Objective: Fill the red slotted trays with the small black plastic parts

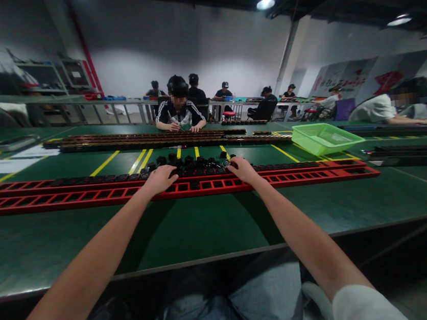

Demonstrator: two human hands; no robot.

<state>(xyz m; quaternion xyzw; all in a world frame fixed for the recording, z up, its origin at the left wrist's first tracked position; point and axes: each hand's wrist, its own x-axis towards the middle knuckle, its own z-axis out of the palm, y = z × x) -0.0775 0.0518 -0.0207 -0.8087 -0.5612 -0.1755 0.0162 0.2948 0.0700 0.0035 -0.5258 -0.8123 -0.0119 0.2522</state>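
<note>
My left hand [162, 179] is closed, its fingers curled down at the row of small black parts in the long red slotted frame [265, 179]. Whatever lies between those fingertips is hidden. To its right, my right hand [243, 170] pinches a small black part [226, 163] with a pale round mark, just over the same row. Between and behind the hands, a loose heap of small black parts [188, 162] lies on and beside the frame. The frame's front row shows mostly bare slots, while black parts fill much of the rear row.
A light green plastic basket [327, 142] stands behind the frame at right. Long dark strips [149, 139] lie stacked across the green table [206, 227]. Opposite sits a co-worker [179, 107], hands on those strips. Papers [9, 165] lie at left; other people work further back.
</note>
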